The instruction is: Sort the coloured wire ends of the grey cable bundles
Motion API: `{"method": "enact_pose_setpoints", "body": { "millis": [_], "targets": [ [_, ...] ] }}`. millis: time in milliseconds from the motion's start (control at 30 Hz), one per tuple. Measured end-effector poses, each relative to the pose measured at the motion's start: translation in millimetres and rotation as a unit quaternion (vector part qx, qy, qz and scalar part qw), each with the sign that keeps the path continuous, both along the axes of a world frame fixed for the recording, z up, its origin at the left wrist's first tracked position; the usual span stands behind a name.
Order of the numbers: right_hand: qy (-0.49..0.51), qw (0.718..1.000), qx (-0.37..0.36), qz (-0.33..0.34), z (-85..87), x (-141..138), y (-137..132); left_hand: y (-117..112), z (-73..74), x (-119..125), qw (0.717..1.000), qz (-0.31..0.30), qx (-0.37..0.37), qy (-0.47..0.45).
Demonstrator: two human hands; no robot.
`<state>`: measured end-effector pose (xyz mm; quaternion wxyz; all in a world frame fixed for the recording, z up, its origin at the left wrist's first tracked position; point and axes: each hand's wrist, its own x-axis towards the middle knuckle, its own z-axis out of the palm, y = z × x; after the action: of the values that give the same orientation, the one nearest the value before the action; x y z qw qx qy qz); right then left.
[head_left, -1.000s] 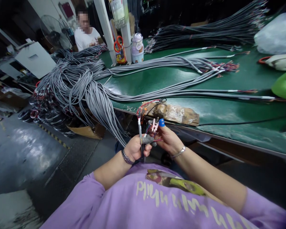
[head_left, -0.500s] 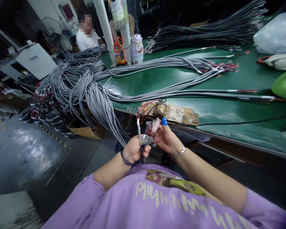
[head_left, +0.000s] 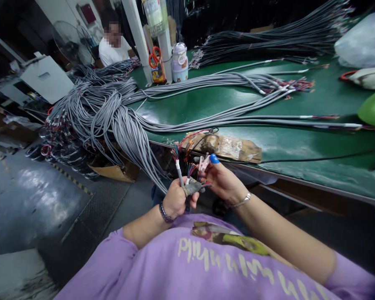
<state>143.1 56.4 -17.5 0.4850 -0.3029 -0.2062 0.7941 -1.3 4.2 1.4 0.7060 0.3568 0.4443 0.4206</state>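
My left hand (head_left: 175, 199) is closed round a grey cable (head_left: 180, 178), whose fanned coloured wires (head_left: 175, 152) point up. Its thumb wears a grey covering (head_left: 192, 188). A second bunch of coloured wires (head_left: 191, 168) rises beside that thumb, and more thin wire ends (head_left: 206, 184) stick out to its right. My right hand (head_left: 224, 182), with a blue cap (head_left: 214, 158) on the thumb, pinches a small pale pink clip (head_left: 203, 162) close to these wires. Its fingertips are partly hidden behind the clip and wires.
A wooden board (head_left: 237, 149) lies along the front edge of the green table (head_left: 300, 154). Grey cables (head_left: 121, 121) are heaped at the left and stretch across the tabletop. A bottle (head_left: 180, 62) and scissors (head_left: 155, 57) stand by a post. Another person (head_left: 112, 48) sits behind.
The cable's wire end has tilted to the left in my left hand. The pink clip has turned slightly in my right hand, which stays close to the wires.
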Motion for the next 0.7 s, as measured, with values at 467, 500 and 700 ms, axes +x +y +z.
{"method": "enact_pose_setpoints", "body": {
  "millis": [467, 500, 700],
  "targets": [
    [-0.006, 0.999, 0.034, -0.015, -6.8, -2.6, 4.0, 8.8, -0.2, 3.2, 0.997, -0.050, -0.025, -0.055],
    [-0.006, 0.999, 0.033, -0.016, -6.7, -2.8, 4.1, 9.3, -0.2, 3.1, 0.997, -0.050, -0.026, -0.061],
    [-0.002, 0.999, 0.025, -0.034, -6.3, -4.6, 5.8, 11.4, 0.6, 4.1, 0.997, -0.027, -0.033, -0.069]
  ]
}}
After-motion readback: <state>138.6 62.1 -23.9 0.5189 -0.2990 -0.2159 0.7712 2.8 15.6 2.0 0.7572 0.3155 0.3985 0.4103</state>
